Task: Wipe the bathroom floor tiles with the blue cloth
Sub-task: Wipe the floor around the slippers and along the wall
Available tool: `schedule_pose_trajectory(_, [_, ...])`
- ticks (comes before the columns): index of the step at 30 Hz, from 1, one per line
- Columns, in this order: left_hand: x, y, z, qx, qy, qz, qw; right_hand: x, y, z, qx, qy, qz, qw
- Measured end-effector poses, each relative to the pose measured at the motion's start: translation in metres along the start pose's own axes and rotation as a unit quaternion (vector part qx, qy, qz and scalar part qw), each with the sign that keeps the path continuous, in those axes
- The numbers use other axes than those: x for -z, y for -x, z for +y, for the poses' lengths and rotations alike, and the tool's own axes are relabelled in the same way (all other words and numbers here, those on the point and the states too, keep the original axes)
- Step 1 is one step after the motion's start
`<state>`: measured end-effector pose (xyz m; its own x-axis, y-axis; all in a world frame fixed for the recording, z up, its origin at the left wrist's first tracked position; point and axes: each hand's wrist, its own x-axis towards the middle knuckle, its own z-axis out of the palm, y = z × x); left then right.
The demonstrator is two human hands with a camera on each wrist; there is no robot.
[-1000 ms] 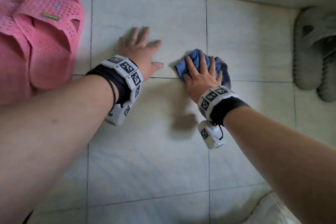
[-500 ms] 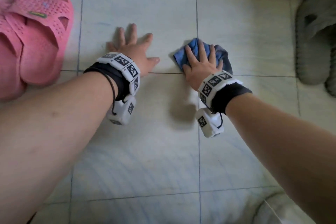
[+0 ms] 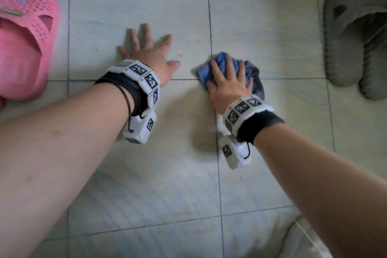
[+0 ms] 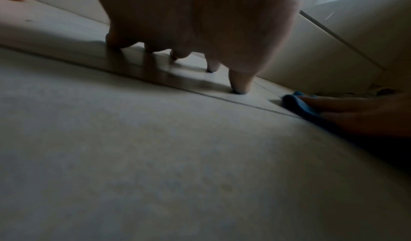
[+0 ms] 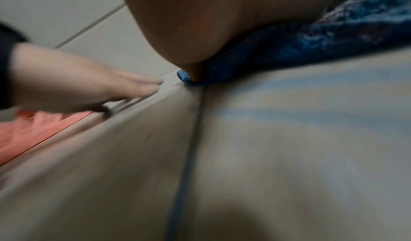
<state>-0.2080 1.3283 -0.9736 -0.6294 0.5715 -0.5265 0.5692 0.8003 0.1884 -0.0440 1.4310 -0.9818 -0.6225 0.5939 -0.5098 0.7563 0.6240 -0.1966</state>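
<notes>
Right hand (image 3: 228, 85) flat, fingers straight and spread, pressing down on the crumpled blue cloth (image 3: 252, 75), atop the grout crossing of the floor tiles (image 3: 261, 27). Left hand (image 3: 149, 56) just left of the cloth, apart from it, fingers splayed, palm planted on the tile. Pink slipper (image 3: 25, 33) far left of the cloth; grey slippers (image 3: 354, 37) well to its right, near the wall.

The right hand (image 3: 227, 84) has slid the blue cloth (image 3: 249, 73) nearer.
</notes>
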Motion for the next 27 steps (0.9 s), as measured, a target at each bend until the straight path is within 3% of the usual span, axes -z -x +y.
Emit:
schedule_pose_trajectory(6, [0.000,0.000,0.021,-0.016,0.005,-0.015,1.000,0.032,-0.033,0.013,-0.057,-0.004,0.003,0.998])
schedule_pose_trajectory(19, [-0.002,-0.022,0.067,0.062,0.040,-0.004,0.997,0.045,-0.069,0.016,-0.008,0.035,-0.010,0.999])
schedule_pose_trajectory(24, [-0.004,-0.024,0.088,0.112,0.078,-0.004,0.991,0.069,-0.095,0.011,0.018,0.045,-0.031,0.998])
schedule_pose_trajectory(27, [-0.001,-0.022,0.104,0.142,0.096,-0.008,0.985,0.089,-0.119,0.033,0.026,0.053,-0.044,0.997])
